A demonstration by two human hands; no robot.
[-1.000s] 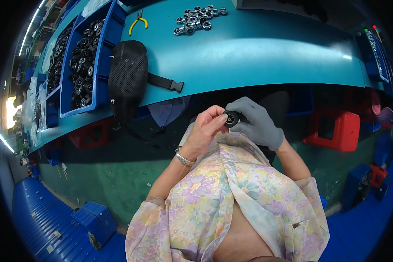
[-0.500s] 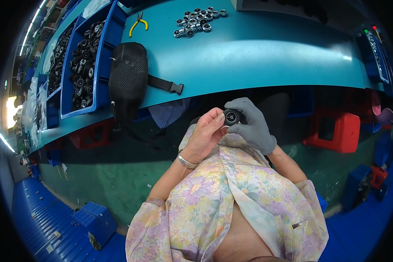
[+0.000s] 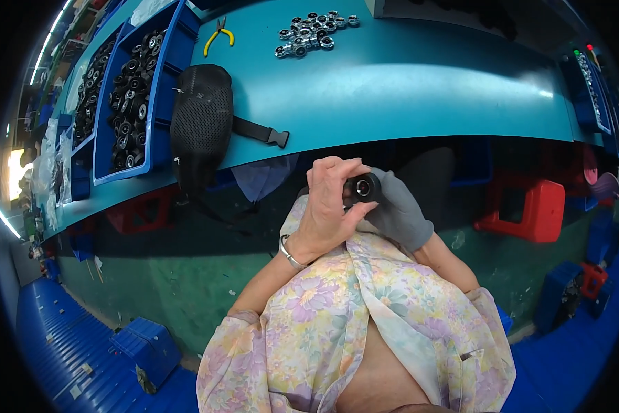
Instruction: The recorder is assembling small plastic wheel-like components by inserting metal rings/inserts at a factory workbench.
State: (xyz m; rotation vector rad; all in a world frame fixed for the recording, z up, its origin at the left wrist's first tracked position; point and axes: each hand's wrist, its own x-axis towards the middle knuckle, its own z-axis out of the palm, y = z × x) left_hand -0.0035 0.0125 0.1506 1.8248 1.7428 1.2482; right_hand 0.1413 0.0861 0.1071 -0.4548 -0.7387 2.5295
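Before the shirt (image 3: 316, 296), short of the surface (image 3: 426, 89), the wheel (image 3: 366, 186) sat between both hands, hub face and axle toward the viewer. The left hand (image 3: 323, 206) gripped it from the left, thumb at its near rim, fingers at the far; the right hand (image 3: 404, 213), equally close, wrapped its right side, fingertips hidden. Beyond, left, lay a bag (image 3: 203, 103), then pliers (image 3: 220, 29) and metal parts (image 3: 319, 33) farther off.

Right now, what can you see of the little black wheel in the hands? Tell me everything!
The black wheel is small and round, perhaps rubber or plastic, with a shiny ring at its centre. Its face points toward the camera. The bare left hand holds it beside the gloved right hand.
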